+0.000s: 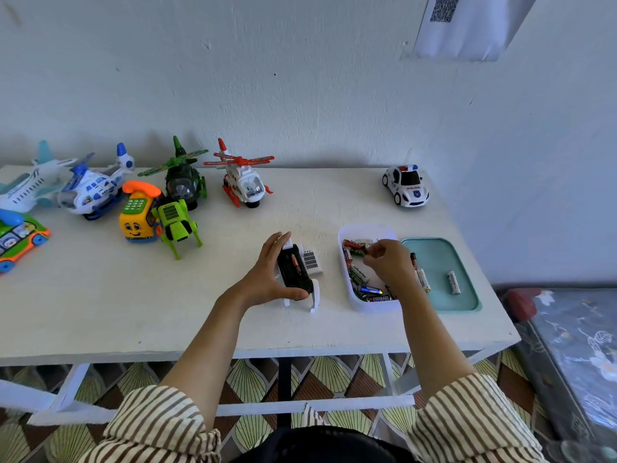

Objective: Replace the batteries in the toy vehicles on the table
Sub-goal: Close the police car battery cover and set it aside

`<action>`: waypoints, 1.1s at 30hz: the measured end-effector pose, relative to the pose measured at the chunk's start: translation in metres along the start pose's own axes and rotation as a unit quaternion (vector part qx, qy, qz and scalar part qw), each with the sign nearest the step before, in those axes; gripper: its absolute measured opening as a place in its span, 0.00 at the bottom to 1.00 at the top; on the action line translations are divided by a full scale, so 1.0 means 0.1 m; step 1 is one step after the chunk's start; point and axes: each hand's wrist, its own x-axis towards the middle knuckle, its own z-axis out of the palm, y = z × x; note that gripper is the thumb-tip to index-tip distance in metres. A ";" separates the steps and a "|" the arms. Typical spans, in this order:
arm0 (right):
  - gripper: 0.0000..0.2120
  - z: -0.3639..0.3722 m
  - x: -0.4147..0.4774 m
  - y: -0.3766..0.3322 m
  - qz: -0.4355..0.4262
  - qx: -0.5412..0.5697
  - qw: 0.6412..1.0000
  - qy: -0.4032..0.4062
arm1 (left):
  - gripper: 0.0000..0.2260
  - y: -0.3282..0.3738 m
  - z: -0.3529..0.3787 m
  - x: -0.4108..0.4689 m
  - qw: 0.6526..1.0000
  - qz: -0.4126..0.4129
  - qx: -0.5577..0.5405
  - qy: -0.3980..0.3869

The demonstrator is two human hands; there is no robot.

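Your left hand [267,275] is wrapped round the white toy [295,272] at the middle of the table [133,295], thumb at the near end, fingers along the far left side, and the toy is turned belly-up with its white legs poking toward you. The black battery bay is open and there's one battery [296,264] sitting in it. A white grilled piece [312,261] lies right against the toy's right side. Over to your right hand [389,262]: it's hovering low over the white tray [342,235] of loose batteries, fingertips bunched and dipping in at the far end, but I can't tell whether they've actually got one pinched. Just beside that, the teal tray [440,255] holds a few batteries, one pale cell [453,281] lying on its own. Far right corner, the police car [406,186] stands alone. Along the back and left: red helicopter [245,182], green helicopter [183,178], green robot [175,222], yellow phone toy [138,215], blue helicopter [95,188], plane [26,185] and bus [18,238].
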 end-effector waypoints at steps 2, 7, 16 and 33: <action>0.05 -0.01 -0.01 -0.04 -0.009 0.103 0.995 0.010 | 0.53 0.00 0.00 0.00 1.000 -0.001 0.000 0.001; 0.06 -0.02 -0.10 -0.16 -0.017 0.298 0.954 -0.013 | 0.53 0.01 0.01 -0.01 1.000 -0.001 0.006 0.003; 0.04 0.08 -0.20 -0.39 -0.047 0.395 0.915 -0.073 | 0.52 0.02 0.00 -0.02 1.000 0.001 0.007 0.003; 0.07 0.56 -0.42 -0.67 -0.292 -0.020 0.945 -0.146 | 0.52 0.00 0.00 -0.02 1.000 0.014 0.025 0.003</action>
